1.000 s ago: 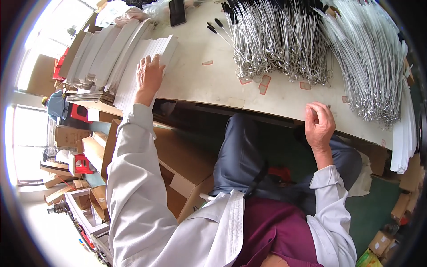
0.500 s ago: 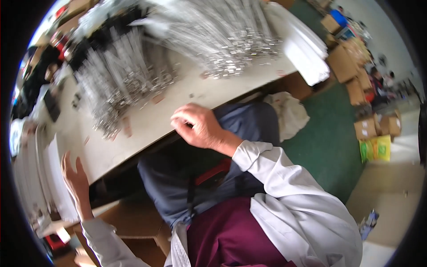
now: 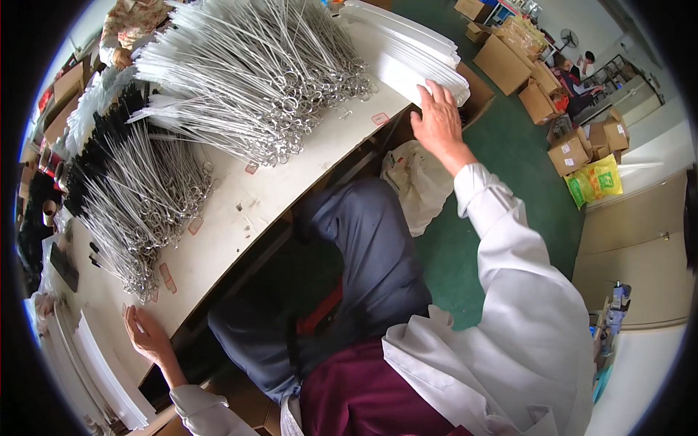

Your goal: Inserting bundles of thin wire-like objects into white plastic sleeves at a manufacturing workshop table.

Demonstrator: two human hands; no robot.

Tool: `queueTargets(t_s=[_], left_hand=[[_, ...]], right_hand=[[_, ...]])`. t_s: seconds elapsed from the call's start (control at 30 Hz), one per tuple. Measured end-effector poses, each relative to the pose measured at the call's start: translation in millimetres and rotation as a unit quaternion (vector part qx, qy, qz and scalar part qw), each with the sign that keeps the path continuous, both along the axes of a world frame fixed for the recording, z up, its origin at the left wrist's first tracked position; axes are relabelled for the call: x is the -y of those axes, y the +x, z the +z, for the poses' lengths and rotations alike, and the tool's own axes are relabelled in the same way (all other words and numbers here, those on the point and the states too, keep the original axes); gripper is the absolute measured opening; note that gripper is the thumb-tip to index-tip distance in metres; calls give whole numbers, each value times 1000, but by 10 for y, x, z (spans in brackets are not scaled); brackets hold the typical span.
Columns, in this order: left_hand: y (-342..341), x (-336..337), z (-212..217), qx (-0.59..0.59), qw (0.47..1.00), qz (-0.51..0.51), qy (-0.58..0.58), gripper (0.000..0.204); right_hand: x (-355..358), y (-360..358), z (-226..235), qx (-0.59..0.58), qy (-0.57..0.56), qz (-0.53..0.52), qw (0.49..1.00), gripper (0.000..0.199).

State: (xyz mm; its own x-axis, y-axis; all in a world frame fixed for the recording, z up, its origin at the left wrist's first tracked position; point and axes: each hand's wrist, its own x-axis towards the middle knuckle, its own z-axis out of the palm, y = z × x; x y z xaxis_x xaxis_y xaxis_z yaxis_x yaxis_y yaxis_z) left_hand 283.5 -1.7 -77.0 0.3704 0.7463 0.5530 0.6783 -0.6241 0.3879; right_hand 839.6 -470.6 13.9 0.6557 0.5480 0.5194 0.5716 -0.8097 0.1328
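Observation:
My right hand (image 3: 439,125) is open, fingers stretched out, at the near end of a stack of long white folded sheets (image 3: 407,54); whether it touches them I cannot tell. At the table's near left edge rests my left hand (image 3: 150,336), open, with its fingers loosely bent and close together. Between my hands lies a big pile of wire-stemmed brushes (image 3: 254,80) with white bristles, their ring ends toward me. A second pile of brushes (image 3: 138,196), with black bristles, lies left of it. Small red-marked labels (image 3: 167,277) are on the white table (image 3: 225,211).
More long white strips (image 3: 102,363) stand left of my left hand. A white sack (image 3: 418,185) is under the table's right side. Cardboard boxes (image 3: 509,65) and a yellow-green bag (image 3: 596,180) are on the right. Another person's sleeve (image 3: 131,22) shows at the far left.
My right hand has moved from above my lap, far right, to the white sheets, and its curled fingers have straightened. My left hand has come to the table edge. The view has shifted.

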Motion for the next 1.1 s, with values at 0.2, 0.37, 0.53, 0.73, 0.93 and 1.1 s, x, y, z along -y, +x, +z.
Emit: queueTargets(t_s=[0.2, 0.37, 0.53, 0.73, 0.93, 1.1], left_hand=[[12, 5, 34, -18, 999, 25, 9, 31], [12, 23, 35, -16, 999, 26, 18, 29], [4, 24, 35, -16, 999, 26, 22, 27], [27, 75, 29, 3, 999, 37, 4, 27], [51, 62, 28, 0, 999, 35, 11, 27], [56, 73, 41, 19, 998, 54, 1, 27]], right_hand=[[71, 358, -147, -11, -32, -7, 999, 60], [83, 487, -259, 37, -42, -20, 998, 61], [85, 446, -161, 16, -7, -15, 1000, 57], [95, 427, -34, 44, 11, -13, 999, 52], [240, 448, 158, 47, 25, -68, 996, 54], [329, 338, 143, 50, 147, -61, 986, 48]])
